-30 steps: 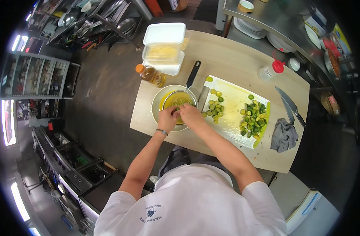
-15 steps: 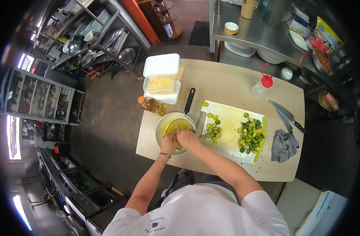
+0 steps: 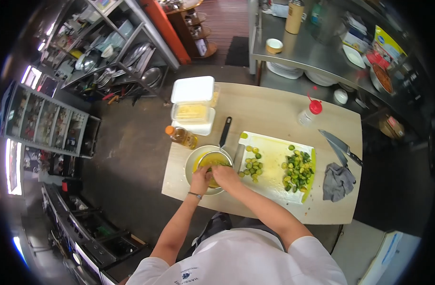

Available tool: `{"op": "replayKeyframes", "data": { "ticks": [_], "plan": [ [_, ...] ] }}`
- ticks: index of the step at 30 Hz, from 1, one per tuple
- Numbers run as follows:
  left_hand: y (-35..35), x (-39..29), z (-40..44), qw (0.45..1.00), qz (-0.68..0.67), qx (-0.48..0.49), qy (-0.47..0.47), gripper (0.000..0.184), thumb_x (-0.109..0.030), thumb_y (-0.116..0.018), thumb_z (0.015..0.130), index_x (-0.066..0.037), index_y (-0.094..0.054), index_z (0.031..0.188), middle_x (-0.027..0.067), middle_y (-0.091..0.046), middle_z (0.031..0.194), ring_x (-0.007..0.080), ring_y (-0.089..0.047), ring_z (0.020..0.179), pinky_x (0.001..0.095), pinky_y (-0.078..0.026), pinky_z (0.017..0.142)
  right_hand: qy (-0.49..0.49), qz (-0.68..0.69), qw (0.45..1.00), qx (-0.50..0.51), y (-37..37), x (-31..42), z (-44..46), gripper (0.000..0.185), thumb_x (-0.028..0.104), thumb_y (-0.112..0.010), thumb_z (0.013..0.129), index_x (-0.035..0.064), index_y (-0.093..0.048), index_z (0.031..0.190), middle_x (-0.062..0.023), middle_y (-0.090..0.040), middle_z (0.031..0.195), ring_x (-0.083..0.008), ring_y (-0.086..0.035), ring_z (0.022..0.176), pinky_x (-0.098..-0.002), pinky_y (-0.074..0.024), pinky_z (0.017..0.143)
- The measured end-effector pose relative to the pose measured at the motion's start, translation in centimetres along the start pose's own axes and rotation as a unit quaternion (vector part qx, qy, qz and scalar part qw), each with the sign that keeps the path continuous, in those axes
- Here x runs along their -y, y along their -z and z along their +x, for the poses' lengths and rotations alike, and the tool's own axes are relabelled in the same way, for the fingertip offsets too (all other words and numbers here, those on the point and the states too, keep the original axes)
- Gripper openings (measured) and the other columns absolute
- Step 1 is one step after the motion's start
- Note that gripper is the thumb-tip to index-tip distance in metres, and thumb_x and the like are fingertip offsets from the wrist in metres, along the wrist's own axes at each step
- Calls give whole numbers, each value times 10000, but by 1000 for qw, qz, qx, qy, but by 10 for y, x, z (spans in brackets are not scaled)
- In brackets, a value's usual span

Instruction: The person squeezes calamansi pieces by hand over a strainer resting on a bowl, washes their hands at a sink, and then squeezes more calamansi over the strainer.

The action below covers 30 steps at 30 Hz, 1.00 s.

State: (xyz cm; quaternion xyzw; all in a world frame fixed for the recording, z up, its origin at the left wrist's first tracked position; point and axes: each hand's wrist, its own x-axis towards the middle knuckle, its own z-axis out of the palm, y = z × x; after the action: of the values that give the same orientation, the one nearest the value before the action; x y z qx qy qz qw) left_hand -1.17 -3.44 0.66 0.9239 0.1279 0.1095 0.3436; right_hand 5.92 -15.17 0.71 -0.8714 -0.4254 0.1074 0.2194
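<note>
Over a strainer (image 3: pixel 219 156) with a black handle, my left hand (image 3: pixel 201 177) and my right hand (image 3: pixel 224 176) meet, their fingers bent and pressed together. Whatever sits between the fingers is hidden. The strainer rests in a pale bowl (image 3: pixel 191 167) with yellow liquid in it. Just right of the bowl lies a white and green cutting board (image 3: pixel 271 159). Cut limes (image 3: pixel 253 167) are gathered on its left side, near my right hand. A larger heap of lime pieces (image 3: pixel 299 170) covers its right side.
An orange-capped bottle (image 3: pixel 182 137) and stacked plastic containers (image 3: pixel 191 113) stand behind the bowl. Further right are a red-capped squeeze bottle (image 3: pixel 310 113), knives (image 3: pixel 341 147) and a grey cloth (image 3: pixel 338 182). A steel counter (image 3: pixel 312 50) runs behind the table (image 3: pixel 269 107).
The whole view has shifted slightly, so the table appears lower. Both hands stay together over the strainer, with fingers drawn closer; the limes on the board look unchanged.
</note>
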Motion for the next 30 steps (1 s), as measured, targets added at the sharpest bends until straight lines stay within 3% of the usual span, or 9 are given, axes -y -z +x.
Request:
{"op": "replayKeyframes", "data": {
  "ticks": [6,9,12,20,30],
  "plan": [
    [-6,18,3,995,47,32,-82,111,75,-488,619,8,-530,699,181,-535,660,352,-532,618,410,-431,560,6,4,999,-35,-13,3,-2,115,103,-499,746,37,-589,720,-116,-617,674,-243,-634,637,-339,-511,538],
    [-3,14,4,995,48,62,-68,105,75,-492,626,8,-532,698,179,-530,655,354,-531,613,409,-430,548,5,2,1000,-30,-21,1,2,124,109,-507,735,53,-602,680,-115,-615,655,-235,-633,627,-332,-507,531],
    [1,16,2,987,103,112,-52,168,61,-508,673,-4,-569,815,186,-566,753,364,-558,704,425,-460,621,5,-3,999,-44,-23,2,3,133,123,-513,731,69,-609,658,-103,-614,636,-224,-632,619,-320,-500,519],
    [0,18,3,988,109,70,-81,162,54,-518,696,-16,-579,830,174,-561,737,355,-555,668,419,-459,600,21,-69,996,-49,-20,4,3,122,135,-533,707,118,-618,622,-35,-615,610,-176,-617,612,-300,-468,512],
    [-5,22,1,988,120,44,-90,201,42,-512,698,-18,-593,873,172,-565,730,347,-561,665,413,-464,602,-2,-68,995,-74,-35,5,4,128,137,-527,712,114,-615,623,-43,-620,634,-179,-617,635,-286,-474,531]
  ]
}}
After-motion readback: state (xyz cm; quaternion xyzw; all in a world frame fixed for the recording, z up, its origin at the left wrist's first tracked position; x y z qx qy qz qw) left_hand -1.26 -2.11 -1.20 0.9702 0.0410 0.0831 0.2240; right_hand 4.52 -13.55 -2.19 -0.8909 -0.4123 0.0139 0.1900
